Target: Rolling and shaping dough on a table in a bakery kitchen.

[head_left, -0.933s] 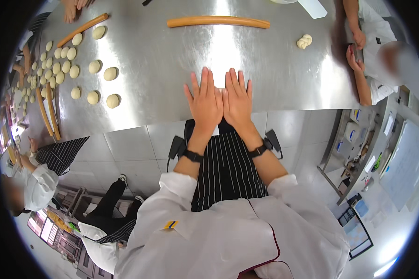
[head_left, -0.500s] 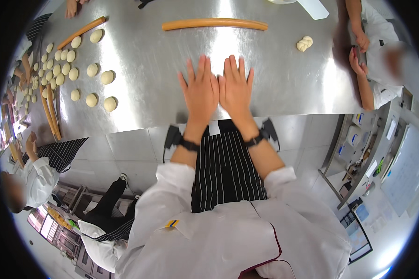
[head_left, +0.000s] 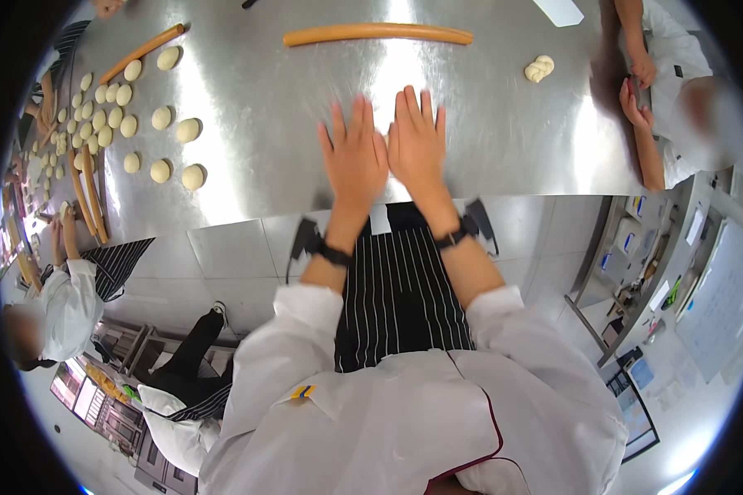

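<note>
My left hand [head_left: 354, 157] lies palm down over the steel table [head_left: 272, 148], its fingers stretched out and somewhat blurred. Beside it my right hand [head_left: 418, 147] is also palm down with fingers apart, set slightly farther forward. The thumbs almost meet. Whatever may lie under the palms is hidden. Beyond the fingertips a long wooden rolling pin [head_left: 378, 33] rests crosswise. To the right sits a knotted piece of pale dough [head_left: 539, 68]. Round dough balls, such as one dough ball [head_left: 188, 129], stand in loose rows to the left.
Another wooden rolling pin [head_left: 143, 53] lies by the dough balls, with more wooden pins [head_left: 83, 196] near the left front edge. A white flat scraper [head_left: 560, 11] is at the far right. A co-worker's hands [head_left: 638, 91] are at the right edge; other people work at the left.
My right hand has slid a little forward relative to the left, which stays nearly in place. The whole view has shifted slightly. At the left, a co-worker's hands have moved toward the table.
</note>
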A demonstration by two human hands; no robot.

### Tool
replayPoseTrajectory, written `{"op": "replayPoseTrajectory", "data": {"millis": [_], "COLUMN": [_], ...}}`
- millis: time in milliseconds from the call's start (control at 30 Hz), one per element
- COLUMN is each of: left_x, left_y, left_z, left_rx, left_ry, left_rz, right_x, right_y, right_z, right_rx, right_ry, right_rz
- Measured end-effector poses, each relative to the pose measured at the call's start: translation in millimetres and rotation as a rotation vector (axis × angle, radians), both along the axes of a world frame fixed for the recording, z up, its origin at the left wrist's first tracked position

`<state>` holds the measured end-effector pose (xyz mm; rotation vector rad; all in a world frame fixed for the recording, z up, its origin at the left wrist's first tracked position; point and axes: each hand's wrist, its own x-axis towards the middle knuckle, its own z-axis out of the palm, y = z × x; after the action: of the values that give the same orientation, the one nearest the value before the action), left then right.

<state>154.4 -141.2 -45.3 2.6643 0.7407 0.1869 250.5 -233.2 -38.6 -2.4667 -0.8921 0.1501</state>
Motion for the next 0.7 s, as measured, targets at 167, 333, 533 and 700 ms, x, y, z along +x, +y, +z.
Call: {"op": "replayPoseTrajectory", "data": {"millis": [167,333,533,700], "left_x": [-11,27,7,11], "left_y": [-8,24,0,7], "left_z": [2,-3,9,0], "left_rx": [-0.034,-0.016,0.071,0.026], "left_ry": [0.013,-0.108,-0.060,-0.090], "left_rz": [-0.014,-0.047,0.036,0.102], "right_x": [-35,17,-9,9], "right_y": [-25,13,-6,1], "right_z": [-4,-2,4,-2], "right_rx": [-0.041,-0.012,-0.066,-0.019], "right_ry": [0.021,-0.107,-0.036,-0.067], "right_rz": [-0.020,-0.010,-0.056,-0.068]}}
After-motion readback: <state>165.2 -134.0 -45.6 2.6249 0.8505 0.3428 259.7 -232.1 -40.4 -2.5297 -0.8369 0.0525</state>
